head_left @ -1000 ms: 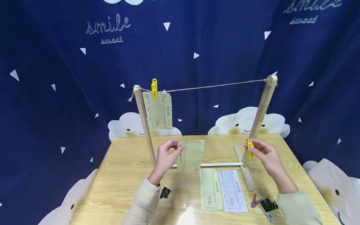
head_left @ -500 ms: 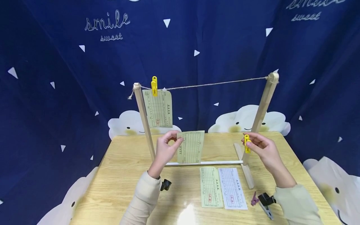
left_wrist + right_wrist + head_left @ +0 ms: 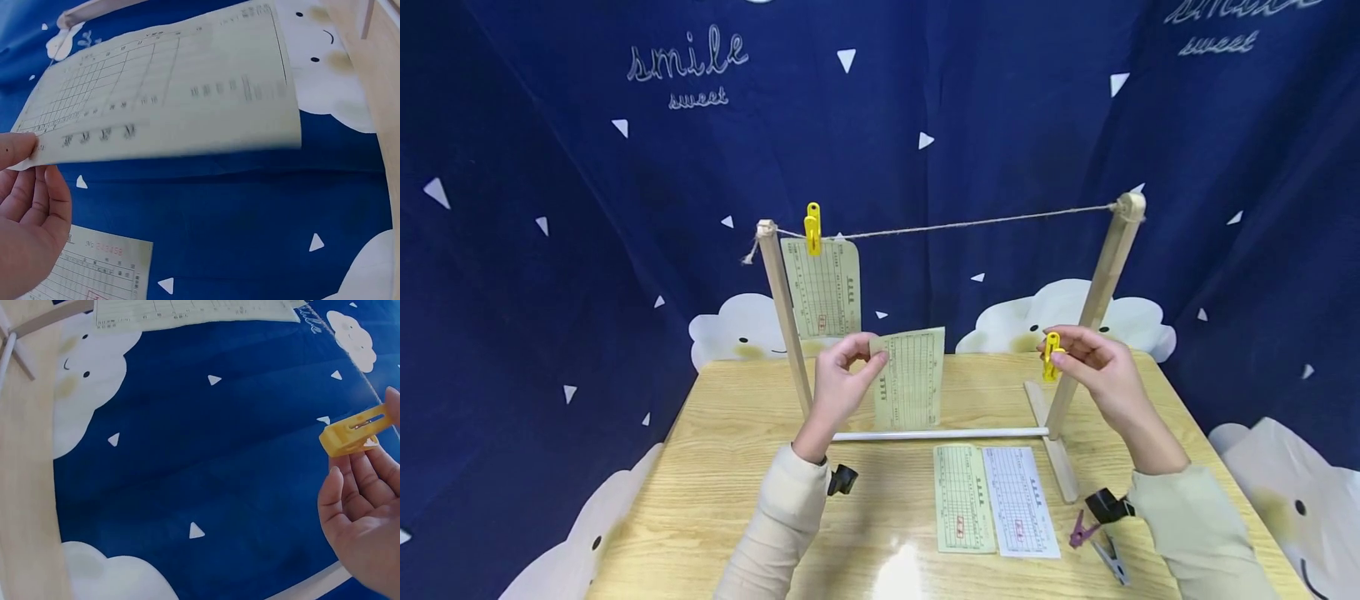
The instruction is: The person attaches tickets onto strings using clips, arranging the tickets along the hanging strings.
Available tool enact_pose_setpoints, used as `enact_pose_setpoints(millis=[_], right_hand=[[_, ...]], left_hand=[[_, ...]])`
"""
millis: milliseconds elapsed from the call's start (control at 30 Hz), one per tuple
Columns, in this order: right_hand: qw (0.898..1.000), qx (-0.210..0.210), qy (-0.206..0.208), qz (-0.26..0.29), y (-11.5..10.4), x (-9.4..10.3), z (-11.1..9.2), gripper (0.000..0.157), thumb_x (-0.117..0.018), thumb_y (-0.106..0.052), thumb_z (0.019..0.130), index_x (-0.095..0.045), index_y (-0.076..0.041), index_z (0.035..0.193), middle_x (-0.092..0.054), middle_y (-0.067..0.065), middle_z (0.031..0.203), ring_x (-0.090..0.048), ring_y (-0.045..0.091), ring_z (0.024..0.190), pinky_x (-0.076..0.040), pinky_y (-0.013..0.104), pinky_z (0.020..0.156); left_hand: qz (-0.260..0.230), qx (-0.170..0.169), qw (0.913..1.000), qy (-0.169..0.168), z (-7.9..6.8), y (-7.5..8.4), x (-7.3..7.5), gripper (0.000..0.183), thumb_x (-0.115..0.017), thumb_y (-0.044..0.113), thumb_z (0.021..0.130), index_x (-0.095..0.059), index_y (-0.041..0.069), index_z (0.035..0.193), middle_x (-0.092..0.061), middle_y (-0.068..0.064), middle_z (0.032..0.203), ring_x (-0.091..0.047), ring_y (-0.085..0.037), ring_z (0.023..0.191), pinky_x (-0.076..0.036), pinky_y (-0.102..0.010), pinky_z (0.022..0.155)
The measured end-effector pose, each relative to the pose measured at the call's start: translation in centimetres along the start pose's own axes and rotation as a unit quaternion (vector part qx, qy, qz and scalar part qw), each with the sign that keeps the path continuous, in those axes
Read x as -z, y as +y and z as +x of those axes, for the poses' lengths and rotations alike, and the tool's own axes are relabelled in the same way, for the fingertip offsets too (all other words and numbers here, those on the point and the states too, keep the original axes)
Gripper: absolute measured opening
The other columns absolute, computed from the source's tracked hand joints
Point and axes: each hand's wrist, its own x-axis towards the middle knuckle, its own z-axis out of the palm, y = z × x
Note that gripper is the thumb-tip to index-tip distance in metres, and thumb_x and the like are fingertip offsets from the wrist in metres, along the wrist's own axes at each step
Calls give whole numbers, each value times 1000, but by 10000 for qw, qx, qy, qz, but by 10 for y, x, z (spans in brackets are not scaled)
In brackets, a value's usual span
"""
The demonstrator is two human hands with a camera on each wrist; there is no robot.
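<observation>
My left hand (image 3: 844,377) pinches a pale green printed form (image 3: 912,380) by its upper left corner, in front of the frame and below the string (image 3: 970,224). In the left wrist view that sheet (image 3: 181,87) spreads out from thumb and fingers. Over by the right post, my right hand (image 3: 1101,375) pinches a yellow clothespin (image 3: 1051,357); the right wrist view shows the clothespin (image 3: 353,432) between thumb and fingers. Another green form (image 3: 823,287) hangs at the string's left end under a second yellow clothespin (image 3: 812,228).
A green form (image 3: 964,500) and a white form (image 3: 1021,502) lie side by side on the table (image 3: 700,483). Right of them are a purple clothespin (image 3: 1082,530) and a grey clothespin (image 3: 1111,558). Wooden posts (image 3: 786,317) and a white crossbar (image 3: 955,433) make up the frame.
Both hands have risen: the left lifts the green form toward the string, and the right carries the yellow clothespin up and slightly left. The head view has tilted a little.
</observation>
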Motion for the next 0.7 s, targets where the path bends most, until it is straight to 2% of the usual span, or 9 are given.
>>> enact_pose_setpoints(millis=[133, 300, 533, 700], right_hand=[[10000, 6, -12, -94, -6, -3, 8, 26, -58, 7, 83, -54, 15, 108, -65, 9, 87, -58, 13, 73, -46, 19, 64], [9999, 38, -115, -9, -14, -8, 17, 26, -53, 16, 82, -56, 13, 107, -66, 7, 89, -60, 13, 76, -47, 19, 67], [9997, 137, -187, 61, -24, -15, 29, 26, -52, 17, 81, -53, 16, 107, -67, 7, 89, -62, 14, 78, -48, 19, 67], [9995, 153, -288, 39, -28, -17, 35, 26, -54, 15, 82, -60, 7, 106, -66, 7, 91, -61, 15, 79, -48, 19, 68]], left_hand=[[-202, -56, 9998, 40, 3, -17, 1, 6, -64, -12, 75, -60, -10, 79, -58, -17, 70, -52, -7, 67, -46, -20, 63], [-298, -165, 9994, 78, 9, -14, 1, 6, -64, -11, 75, -60, -10, 79, -57, -16, 69, -52, -7, 65, -45, -19, 62], [-501, -143, 9986, 73, 18, -9, 5, 8, -64, -13, 75, -61, -11, 82, -58, -15, 71, -54, -6, 64, -46, -19, 60], [-544, 14, 9984, 165, 21, -6, 6, 9, -65, -12, 74, -61, -11, 82, -58, -8, 70, -54, -7, 66, -46, -19, 64]])
